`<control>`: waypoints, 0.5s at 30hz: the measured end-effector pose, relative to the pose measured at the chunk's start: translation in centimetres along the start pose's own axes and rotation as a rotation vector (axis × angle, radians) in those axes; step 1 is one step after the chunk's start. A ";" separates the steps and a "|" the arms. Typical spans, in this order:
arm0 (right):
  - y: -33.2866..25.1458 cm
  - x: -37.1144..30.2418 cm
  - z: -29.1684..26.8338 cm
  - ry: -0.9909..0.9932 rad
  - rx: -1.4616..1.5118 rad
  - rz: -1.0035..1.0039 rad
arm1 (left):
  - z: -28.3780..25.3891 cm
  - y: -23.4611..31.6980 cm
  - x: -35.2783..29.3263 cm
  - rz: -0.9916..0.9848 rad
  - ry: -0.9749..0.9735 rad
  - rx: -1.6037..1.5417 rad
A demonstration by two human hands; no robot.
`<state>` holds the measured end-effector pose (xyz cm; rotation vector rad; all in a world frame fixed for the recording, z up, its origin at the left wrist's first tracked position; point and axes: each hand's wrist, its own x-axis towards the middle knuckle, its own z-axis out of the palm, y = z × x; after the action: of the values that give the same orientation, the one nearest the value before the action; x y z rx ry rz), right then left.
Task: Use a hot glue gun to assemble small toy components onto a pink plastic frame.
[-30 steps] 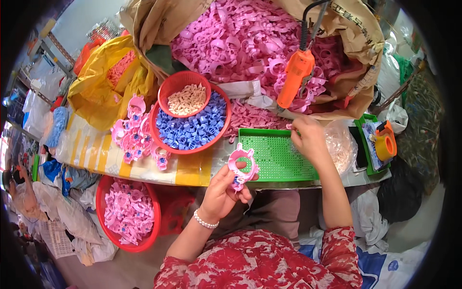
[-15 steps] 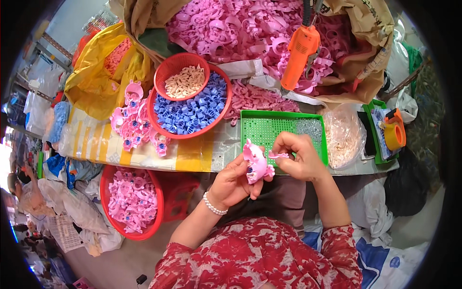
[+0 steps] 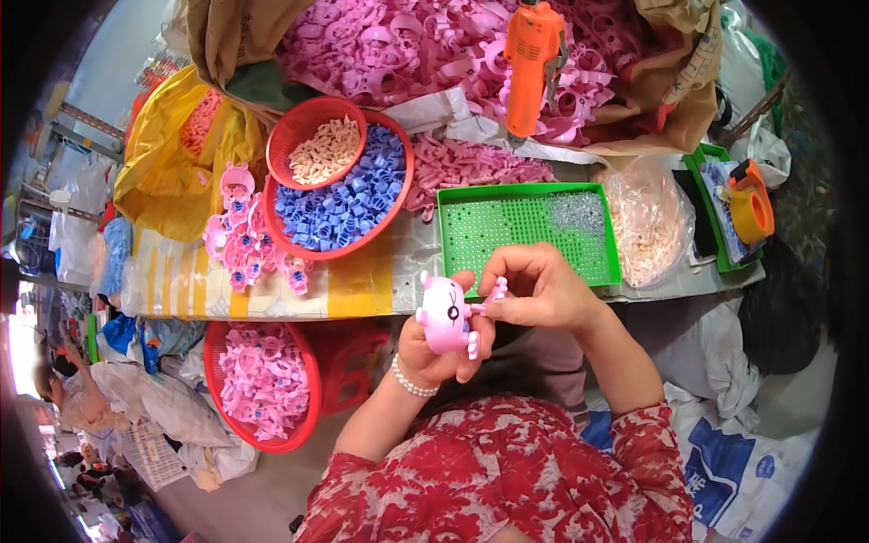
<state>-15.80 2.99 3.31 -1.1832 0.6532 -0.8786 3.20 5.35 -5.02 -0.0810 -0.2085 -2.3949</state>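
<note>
My left hand [image 3: 433, 353], a pearl bracelet at its wrist, holds a pink plastic animal-shaped toy body [image 3: 443, 313] with small round ears and a printed dark eye. A paw-like pink piece sticks out at its lower side. Between the thumb and forefinger of my right hand [image 3: 539, 290] is a small pink toy limb [image 3: 496, 291], its inner end against the toy's side. Whether that end sits in a socket I cannot tell. Both hands are in front of the table's near edge, just below the green perforated tray [image 3: 498, 235].
Small metal screws [image 3: 579, 213] lie in the tray. An orange electric screwdriver [image 3: 534, 68] hangs above. Left stand a red basket of blue parts [image 3: 339, 204], a smaller basket of cream pieces [image 3: 324, 154] and pink toy shells [image 3: 243, 226]. A red tub [image 3: 312, 389] stands below; a bag of pale parts [image 3: 647, 222] lies right.
My left hand has turned the toy so its printed eye side shows. My right hand has moved left, bringing the small limb from apart to against the toy. The whole view has shifted slightly.
</note>
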 end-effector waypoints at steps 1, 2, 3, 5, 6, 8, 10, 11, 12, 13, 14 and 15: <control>0.2 0.0 0.2 0.001 0.006 -0.003 | -0.8 -0.1 -0.2 -0.045 -0.080 -0.156; 0.5 -0.1 0.3 0.012 0.058 -0.009 | 0.5 -0.1 0.3 0.045 -0.173 -0.072; 0.8 -0.2 0.5 0.021 0.109 -0.015 | 0.0 -0.1 0.2 0.041 -0.168 -0.068; 0.9 -0.5 0.8 0.048 0.103 -0.024 | -1.0 0.0 -0.2 -0.043 -0.143 -0.200; 0.9 -0.5 1.0 0.074 0.090 -0.028 | -0.9 -0.1 -0.3 -0.045 -0.139 -0.193; 1.1 -0.6 1.4 0.086 0.124 -0.044 | -0.2 -0.4 -0.5 0.025 0.059 -0.230; 1.1 -0.6 1.6 0.102 0.156 -0.056 | 0.9 -0.4 0.6 0.057 -0.080 -0.137; 0.8 -0.7 1.6 0.091 0.134 -0.052 | 1.2 -0.5 0.9 0.093 -0.223 -0.050; 0.6 -0.7 1.6 0.080 0.111 -0.048 | 1.0 -0.5 0.6 0.092 -0.221 -0.048; 0.6 -0.8 1.6 0.081 0.113 -0.049 | 0.6 -0.5 0.2 0.079 -0.185 -0.066; 0.6 -0.8 1.4 0.078 0.008 -0.083 | 0.5 -0.5 0.1 0.065 -0.151 -0.085; 0.6 -0.8 1.2 0.075 -0.097 -0.116 | 0.6 -0.5 0.2 0.063 -0.151 -0.086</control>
<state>-15.07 4.32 3.02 -1.2902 0.6999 -1.0025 2.68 5.66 -4.45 -0.3046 -0.1707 -2.3354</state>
